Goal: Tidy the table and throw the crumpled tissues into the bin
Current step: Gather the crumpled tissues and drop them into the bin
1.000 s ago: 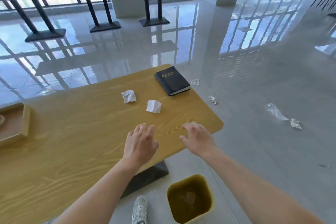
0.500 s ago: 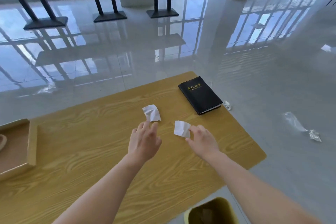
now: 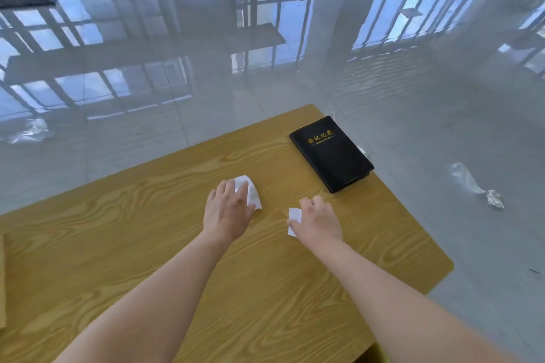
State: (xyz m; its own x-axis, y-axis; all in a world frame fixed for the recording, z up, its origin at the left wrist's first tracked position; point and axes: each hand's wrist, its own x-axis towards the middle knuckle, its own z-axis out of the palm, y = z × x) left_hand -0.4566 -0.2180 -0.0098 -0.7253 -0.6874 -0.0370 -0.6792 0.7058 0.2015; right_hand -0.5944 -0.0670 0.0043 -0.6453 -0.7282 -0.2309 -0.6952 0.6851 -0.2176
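Two crumpled white tissues lie on the wooden table point(image 3: 147, 244). My left hand point(image 3: 228, 212) rests on the left tissue point(image 3: 252, 196), its fingers laid over the tissue's left part. The right tissue point(image 3: 294, 219) is pinched between the thumb and curled fingers of my right hand point(image 3: 320, 222), which covers most of it. A sliver of the yellow bin point(image 3: 376, 354) shows below the table's near edge at bottom right.
A black notebook point(image 3: 331, 153) with gold lettering lies at the table's far right corner. A wooden tray edge point(image 3: 1, 280) sits at the far left. Clear plastic wrap point(image 3: 464, 181) and a crumpled scrap point(image 3: 495, 199) lie on the glossy floor to the right.
Both hands moved forward from the table's near edge onto the two tissues. The view tilted forward, so the bin has nearly left the frame.
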